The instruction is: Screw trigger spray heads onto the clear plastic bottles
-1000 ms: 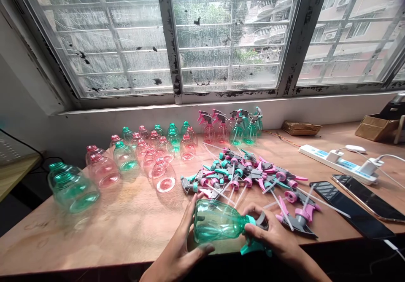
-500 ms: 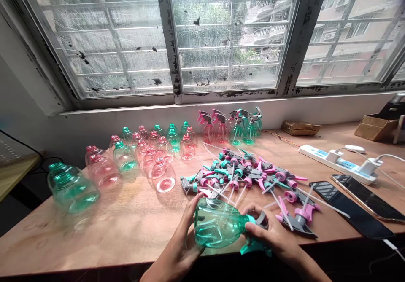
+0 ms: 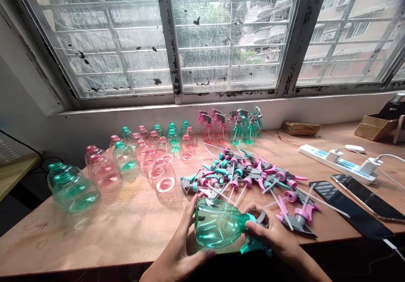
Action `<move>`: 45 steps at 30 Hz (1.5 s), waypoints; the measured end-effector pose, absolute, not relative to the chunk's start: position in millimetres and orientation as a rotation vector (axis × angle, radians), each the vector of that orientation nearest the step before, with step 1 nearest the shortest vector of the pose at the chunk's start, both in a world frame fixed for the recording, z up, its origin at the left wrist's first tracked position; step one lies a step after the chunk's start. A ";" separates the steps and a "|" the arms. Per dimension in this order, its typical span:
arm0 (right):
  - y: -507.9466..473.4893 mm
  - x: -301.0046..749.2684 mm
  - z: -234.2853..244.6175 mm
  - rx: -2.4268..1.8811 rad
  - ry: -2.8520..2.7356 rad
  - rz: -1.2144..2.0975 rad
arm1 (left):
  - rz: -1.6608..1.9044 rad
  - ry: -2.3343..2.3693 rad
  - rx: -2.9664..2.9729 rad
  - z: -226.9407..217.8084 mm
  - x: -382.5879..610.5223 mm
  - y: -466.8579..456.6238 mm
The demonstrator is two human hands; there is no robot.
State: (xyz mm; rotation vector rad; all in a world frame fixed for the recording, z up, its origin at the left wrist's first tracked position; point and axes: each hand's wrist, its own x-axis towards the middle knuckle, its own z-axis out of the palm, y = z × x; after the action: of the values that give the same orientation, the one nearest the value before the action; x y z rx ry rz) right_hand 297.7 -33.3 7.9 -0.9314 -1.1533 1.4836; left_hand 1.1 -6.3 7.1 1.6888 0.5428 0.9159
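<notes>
A clear green spray bottle [image 3: 218,225] lies on its side above the table's front edge, its neck toward the right. Round its base curves my left hand [image 3: 182,240], fingers along the far side and thumb below. My right hand [image 3: 268,231] pinches the teal collar [image 3: 249,221] of the spray head at the neck. The teal and grey head hangs downward, partly hidden by my fingers. Just beyond the bottle lies a heap of loose pink, teal and grey spray heads [image 3: 234,172] with thin white tubes.
Several open pink and green bottles [image 3: 164,178] stand at left. Several bottles with spray heads [image 3: 221,130] stand by the wall. At right are a white power strip [image 3: 335,164], two phones [image 3: 351,210] and a brown packet [image 3: 300,128]. Windows rise behind the table [image 3: 126,231].
My left thumb has moved down and out, and now shows below the bottle. The bottle has turned slightly about its length. My right hand keeps nearly the same place on the collar.
</notes>
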 end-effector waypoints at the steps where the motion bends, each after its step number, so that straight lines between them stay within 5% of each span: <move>1: -33.0 297.9 7.2 -0.926 -1.146 1.486 | 0.909 0.547 1.704 8.0 0.7 -6.5; 45: -33.0 297.4 10.7 -0.959 -1.179 1.476 | 0.938 0.627 1.668 22.5 11.8 -15.5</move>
State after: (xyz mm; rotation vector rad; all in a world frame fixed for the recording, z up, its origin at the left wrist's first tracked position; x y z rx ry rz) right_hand 297.4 -33.0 10.7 -0.9585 -1.1795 1.4764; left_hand 11.8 -15.5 22.5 1.6680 0.6275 0.9382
